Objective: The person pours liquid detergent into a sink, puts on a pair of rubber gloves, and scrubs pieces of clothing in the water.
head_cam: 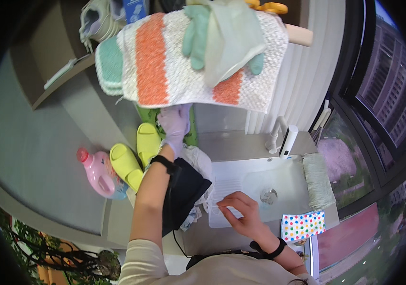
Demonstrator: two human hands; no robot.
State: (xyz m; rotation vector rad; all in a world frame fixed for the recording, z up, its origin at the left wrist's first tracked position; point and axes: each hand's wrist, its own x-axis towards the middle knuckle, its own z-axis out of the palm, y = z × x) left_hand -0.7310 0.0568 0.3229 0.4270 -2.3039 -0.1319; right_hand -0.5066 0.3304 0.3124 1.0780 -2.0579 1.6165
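Observation:
My left hand point(175, 121), in a pale lilac glove, is raised against a green patterned packet or bag point(192, 133) under the hanging towel; its fingers look curled, and what they hold is hidden. Bare, my right hand point(242, 213) pinches thumb and forefinger at what looks like a thin white strand point(213, 206) by the sink's left end. Between my arms lie a black cloth-like item point(188, 190) and crumpled white material point(197, 160). The white sink point(252, 178) has a ribbed board and a metal drain. A white towel with orange stripes point(151, 60) bears mint-green gloves point(197, 39).
Yellow-green slippers point(147, 140) and a pink detergent bottle point(101, 174) stand left of my arm. A faucet point(274, 137) rises behind the sink. A rolled grey-green cloth point(318, 181) and a dotted cloth point(302, 225) lie at its right. White shoes point(97, 23) are on the shelf.

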